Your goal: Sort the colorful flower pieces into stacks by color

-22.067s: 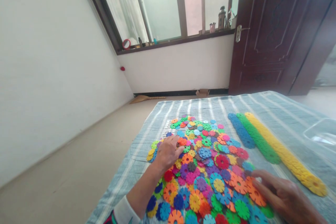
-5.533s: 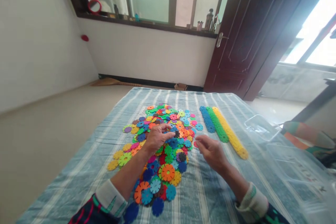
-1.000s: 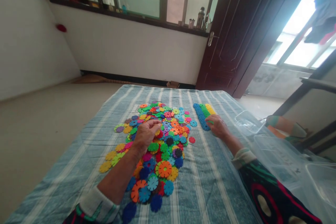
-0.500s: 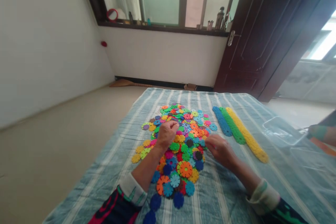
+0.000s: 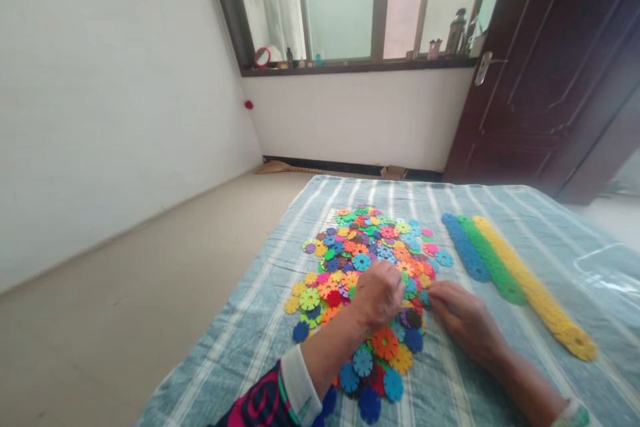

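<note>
A heap of notched plastic snowflake discs (image 5: 385, 343) in many colours spreads over the striped cloth. Above the heap's middle, my left hand (image 5: 379, 293) has its fingers curled down and closed. Those fingertips face away, so anything in them is hidden. My right hand (image 5: 465, 317) is pinched at the right edge of the heap, its fingertips beside a light-blue disc (image 5: 425, 297). Whether a disc is in that pinch I cannot make out. To the right lie a blue row (image 5: 466, 248), a green row (image 5: 493, 260) and a yellow row (image 5: 535, 288) of overlapping discs.
A clear plastic container (image 5: 613, 280) sits at the table's right side. The striped cloth (image 5: 235, 320) covers the table. Beyond are a window sill (image 5: 360, 68) with small items and a dark red door (image 5: 530, 80).
My left hand has moved right and nearer across the heap, towards my right hand. The view has turned left, and another person's hand at the right edge has left the picture.
</note>
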Available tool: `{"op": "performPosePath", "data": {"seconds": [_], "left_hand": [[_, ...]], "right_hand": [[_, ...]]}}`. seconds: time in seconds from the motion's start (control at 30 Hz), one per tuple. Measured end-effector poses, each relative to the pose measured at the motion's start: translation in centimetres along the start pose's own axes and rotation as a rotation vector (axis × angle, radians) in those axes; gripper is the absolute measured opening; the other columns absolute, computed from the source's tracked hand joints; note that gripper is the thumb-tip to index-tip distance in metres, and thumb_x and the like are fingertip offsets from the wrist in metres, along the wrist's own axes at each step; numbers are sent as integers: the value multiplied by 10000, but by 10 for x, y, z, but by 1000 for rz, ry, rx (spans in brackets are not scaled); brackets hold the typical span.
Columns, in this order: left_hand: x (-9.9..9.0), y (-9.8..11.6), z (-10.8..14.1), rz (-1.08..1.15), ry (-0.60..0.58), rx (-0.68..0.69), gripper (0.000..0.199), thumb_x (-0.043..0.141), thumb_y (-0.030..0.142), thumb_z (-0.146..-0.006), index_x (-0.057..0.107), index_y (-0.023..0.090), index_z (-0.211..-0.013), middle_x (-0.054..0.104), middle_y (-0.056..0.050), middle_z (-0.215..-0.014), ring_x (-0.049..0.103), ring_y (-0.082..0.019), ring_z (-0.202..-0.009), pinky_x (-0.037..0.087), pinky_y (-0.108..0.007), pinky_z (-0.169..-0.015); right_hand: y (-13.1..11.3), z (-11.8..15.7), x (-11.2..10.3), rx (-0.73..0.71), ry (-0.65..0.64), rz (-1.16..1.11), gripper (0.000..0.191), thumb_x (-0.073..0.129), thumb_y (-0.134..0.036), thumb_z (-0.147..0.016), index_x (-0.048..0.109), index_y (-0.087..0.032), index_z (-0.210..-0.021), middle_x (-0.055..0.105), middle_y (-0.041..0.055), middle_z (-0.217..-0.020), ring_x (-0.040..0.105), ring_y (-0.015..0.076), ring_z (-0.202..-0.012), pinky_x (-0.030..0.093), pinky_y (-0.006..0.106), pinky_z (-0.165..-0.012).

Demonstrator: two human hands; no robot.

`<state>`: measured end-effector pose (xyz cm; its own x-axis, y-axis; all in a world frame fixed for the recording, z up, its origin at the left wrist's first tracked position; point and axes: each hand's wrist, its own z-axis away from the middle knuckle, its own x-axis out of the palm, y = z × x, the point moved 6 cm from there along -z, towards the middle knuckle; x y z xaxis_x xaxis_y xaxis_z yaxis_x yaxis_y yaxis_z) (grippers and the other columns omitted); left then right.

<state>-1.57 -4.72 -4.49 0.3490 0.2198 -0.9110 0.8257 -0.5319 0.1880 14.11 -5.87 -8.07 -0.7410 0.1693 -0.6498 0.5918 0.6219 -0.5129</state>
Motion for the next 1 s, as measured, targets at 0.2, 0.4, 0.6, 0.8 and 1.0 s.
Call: {"op": "performPosePath", "data": {"seconds": [0.2,0.4,0.6,0.8,1.0], "left_hand": [[1,3,1,37,12,27,191,482,193,-870,577,172,-706,629,-35,-762,568,-167,-784,452,-280,-764],[-18,-33,-5,84,125,-146,206,455,183,-870,594,179,-718,644,-49,-797,583,-170,-815,455,-274,-772],[-39,-94,-4,-63,102,-391,164,488,156,-810,644,181,-769,682,-68,-866,607,-199,-889,449,-309,-849],[-41,-114,-10,-101,58,-439,202,527,238,-813,651,174,-960,682,-87,-1031,590,-225,-1034,417,-341,-950],[-33,-127,-36,-140,-10,-487,275,504,267,-838,653,180,-1053,661,-90,-1136,570,-225,-1106,415,-318,-964]], "right_hand": [[-3,0,3,-27,4,-11,164,506,-231,-884,668,-227,-857,691,43,-903,638,185,-880,513,302,-801],[-5,-1,1,-31,23,-17,166,505,-239,-889,670,-224,-873,687,50,-892,638,188,-876,521,308,-784],[-7,-3,2,-40,32,-18,200,482,-232,-898,676,-233,-850,690,55,-874,643,190,-857,527,317,-773],[-5,-4,6,-36,13,-4,215,466,-226,-906,674,-225,-850,692,59,-898,639,187,-871,528,316,-780],[-4,-5,7,-42,6,0,216,469,-224,-906,680,-227,-861,683,57,-887,634,178,-851,523,300,-759]]}}
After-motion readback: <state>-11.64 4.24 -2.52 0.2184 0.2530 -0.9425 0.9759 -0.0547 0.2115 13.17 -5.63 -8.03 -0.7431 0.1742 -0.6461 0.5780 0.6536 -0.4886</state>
